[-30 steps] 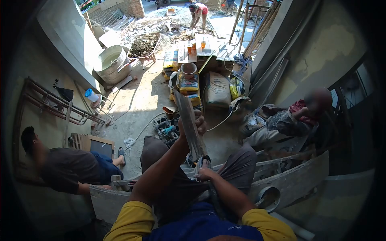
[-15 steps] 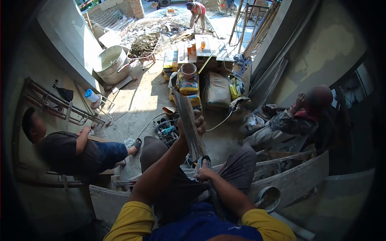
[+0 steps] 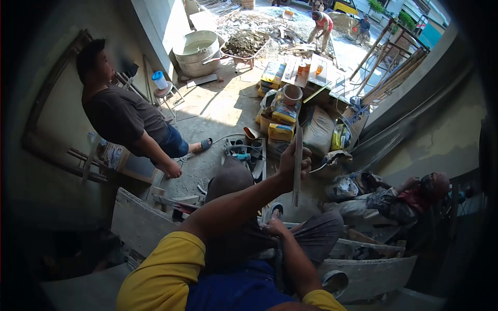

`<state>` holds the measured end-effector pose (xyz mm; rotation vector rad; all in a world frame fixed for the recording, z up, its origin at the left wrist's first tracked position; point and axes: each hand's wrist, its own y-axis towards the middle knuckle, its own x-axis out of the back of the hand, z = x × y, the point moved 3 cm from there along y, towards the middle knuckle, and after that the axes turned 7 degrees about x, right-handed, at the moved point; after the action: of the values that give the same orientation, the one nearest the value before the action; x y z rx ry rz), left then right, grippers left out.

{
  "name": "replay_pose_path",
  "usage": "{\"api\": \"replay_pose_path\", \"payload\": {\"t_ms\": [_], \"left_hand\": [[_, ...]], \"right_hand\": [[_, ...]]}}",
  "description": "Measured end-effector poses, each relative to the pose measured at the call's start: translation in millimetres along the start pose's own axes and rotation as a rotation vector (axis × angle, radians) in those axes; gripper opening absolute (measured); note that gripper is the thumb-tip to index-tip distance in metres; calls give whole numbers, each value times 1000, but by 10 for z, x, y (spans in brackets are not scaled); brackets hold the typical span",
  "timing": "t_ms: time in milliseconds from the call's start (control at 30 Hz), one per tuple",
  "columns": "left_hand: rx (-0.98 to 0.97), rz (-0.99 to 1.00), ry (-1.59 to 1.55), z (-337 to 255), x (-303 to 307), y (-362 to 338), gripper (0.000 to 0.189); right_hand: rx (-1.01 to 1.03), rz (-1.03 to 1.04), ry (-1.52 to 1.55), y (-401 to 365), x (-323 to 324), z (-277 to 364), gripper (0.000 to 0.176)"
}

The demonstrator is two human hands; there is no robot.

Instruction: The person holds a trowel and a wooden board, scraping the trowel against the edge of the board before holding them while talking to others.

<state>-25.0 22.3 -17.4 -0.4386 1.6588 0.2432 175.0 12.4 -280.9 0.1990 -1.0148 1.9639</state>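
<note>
My left hand (image 3: 295, 165) is raised in front of me, fingers wrapped round a long, thin grey wooden-looking strip (image 3: 298, 181). The strip stands nearly upright and is seen almost edge-on. Lower down, between my knees, my right hand (image 3: 274, 227) is closed just below a dark-rimmed, pale shape (image 3: 276, 210); what it grips, I cannot tell. Past my left knee, a teal power tool (image 3: 241, 156) lies on the floor among dark cylindrical pieces.
To the left a person (image 3: 124, 114) is on their feet; another person (image 3: 394, 199) sits at right. Ahead stand stacked bags (image 3: 285, 111), a large tub (image 3: 198, 51) and a loaded wheelbarrow (image 3: 246, 45). Worn boards (image 3: 373, 277) flank me; a cable crosses the floor.
My view has swung left, shifting the scene rightward. The strip has turned from showing its broad face to edge-on, its lower end away from my right hand. The person at left has stood up.
</note>
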Motion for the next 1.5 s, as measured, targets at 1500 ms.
{"api": "replay_pose_path", "payload": {"t_ms": [1500], "left_hand": [[-57, -191, 188, -17, -324, -125, 25]], "right_hand": [[70, 21, 50, -267, 397, 544, 47]]}}
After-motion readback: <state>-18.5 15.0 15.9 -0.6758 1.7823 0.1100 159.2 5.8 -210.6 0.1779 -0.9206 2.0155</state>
